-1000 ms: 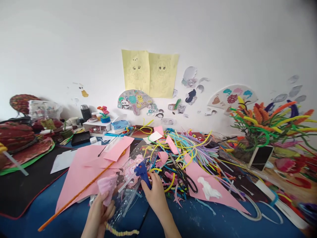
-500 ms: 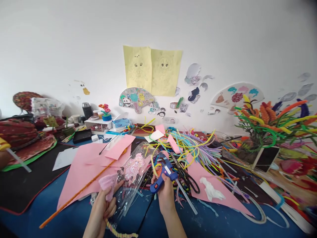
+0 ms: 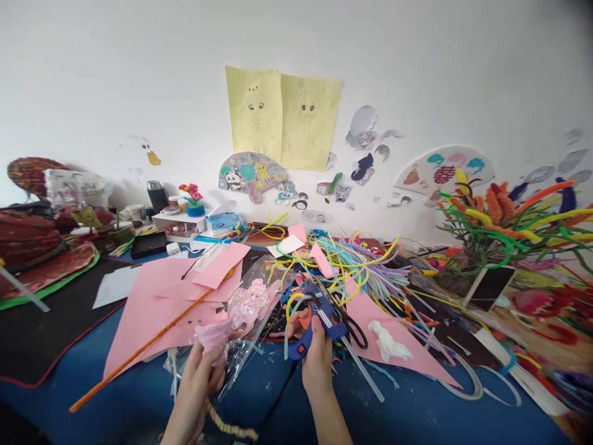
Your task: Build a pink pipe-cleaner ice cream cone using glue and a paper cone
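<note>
In the head view my left hand point(image 3: 200, 371) is closed on a fuzzy pale pink piece point(image 3: 215, 337), apparently bent from pipe cleaners. My right hand point(image 3: 317, 358) grips a blue hot glue gun point(image 3: 324, 314) by its handle, with orange showing near the trigger. A translucent glue stick point(image 3: 364, 369) juts from the gun's rear, pointing down to the right. Between the hands lies a clear plastic sleeve point(image 3: 241, 364) with a pink cartoon figure cutout point(image 3: 250, 303) on it. A yellow-and-pink twisted strand point(image 3: 229, 426) hangs below my left hand. The gun's nozzle is hard to make out.
Pink sheets point(image 3: 143, 309) and an orange pipe cleaner point(image 3: 152, 341) lie at left. A heap of pipe cleaners point(image 3: 365, 266) spreads behind the gun, with black scissors point(image 3: 359, 334) beside it. A crumpled white tissue point(image 3: 389, 342), a phone point(image 3: 490, 288) and a pipe-cleaner bouquet point(image 3: 504, 213) are to the right.
The view has shifted slightly down and right. My left hand has moved right with the pink piece, over the sleeve's edge. The glue gun has moved a little right in my right hand.
</note>
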Demonstrator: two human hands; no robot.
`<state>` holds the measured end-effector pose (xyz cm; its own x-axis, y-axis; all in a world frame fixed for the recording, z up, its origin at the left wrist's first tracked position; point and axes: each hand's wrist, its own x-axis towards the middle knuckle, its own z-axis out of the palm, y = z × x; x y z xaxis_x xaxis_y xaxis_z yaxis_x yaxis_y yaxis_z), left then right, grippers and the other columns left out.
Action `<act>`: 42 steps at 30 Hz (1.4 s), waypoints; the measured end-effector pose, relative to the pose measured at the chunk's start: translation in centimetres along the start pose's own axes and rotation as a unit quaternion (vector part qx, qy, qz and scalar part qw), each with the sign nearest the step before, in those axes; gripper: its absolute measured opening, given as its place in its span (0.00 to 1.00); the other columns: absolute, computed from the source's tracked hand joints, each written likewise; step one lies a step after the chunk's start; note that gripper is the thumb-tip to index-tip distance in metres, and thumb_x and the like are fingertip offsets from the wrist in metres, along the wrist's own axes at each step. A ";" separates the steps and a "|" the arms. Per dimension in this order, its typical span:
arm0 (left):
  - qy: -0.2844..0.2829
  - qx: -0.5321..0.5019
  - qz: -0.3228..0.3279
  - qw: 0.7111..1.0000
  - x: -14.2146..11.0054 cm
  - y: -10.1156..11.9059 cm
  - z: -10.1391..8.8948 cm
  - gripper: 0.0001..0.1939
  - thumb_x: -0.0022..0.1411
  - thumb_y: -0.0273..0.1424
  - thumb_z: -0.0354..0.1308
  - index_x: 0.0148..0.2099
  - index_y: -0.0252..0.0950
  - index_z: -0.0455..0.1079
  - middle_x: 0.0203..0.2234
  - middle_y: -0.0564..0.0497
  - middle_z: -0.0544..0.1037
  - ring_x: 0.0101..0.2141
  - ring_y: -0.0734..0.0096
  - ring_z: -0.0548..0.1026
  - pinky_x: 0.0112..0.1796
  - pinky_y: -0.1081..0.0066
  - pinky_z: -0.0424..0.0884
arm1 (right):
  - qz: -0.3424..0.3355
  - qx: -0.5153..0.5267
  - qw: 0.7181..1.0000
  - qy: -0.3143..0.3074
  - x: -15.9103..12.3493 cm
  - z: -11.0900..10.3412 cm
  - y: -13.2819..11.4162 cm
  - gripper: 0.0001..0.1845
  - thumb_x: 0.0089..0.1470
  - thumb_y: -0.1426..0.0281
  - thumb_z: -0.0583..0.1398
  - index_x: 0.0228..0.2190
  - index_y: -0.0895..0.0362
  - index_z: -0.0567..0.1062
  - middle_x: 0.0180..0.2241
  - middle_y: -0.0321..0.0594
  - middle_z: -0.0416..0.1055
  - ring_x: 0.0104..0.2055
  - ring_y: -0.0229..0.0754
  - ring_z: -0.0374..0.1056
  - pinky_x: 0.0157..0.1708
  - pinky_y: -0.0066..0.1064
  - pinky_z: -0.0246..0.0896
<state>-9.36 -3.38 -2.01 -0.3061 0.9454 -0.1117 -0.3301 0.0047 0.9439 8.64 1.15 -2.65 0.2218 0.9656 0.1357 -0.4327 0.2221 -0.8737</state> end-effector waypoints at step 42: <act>-0.046 0.082 0.014 0.995 -2.3 -2.4 3.8 0.22 0.51 0.49 0.68 0.38 0.35 0.78 0.13 0.58 0.62 0.16 0.76 0.55 0.18 0.76 0.54 | -0.054 -0.140 0.956 -0.251 -1.1 -2.5 -1.5 0.29 0.38 0.39 0.67 0.33 0.48 0.78 0.27 0.38 0.75 0.25 0.45 0.72 0.29 0.39 0.74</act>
<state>-4.44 -4.27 -2.84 -0.2283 0.9715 -0.0636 -0.1697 0.0246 0.9852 11.27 -0.59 -2.68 -0.2269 0.8978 0.3774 -0.1639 0.3468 -0.9235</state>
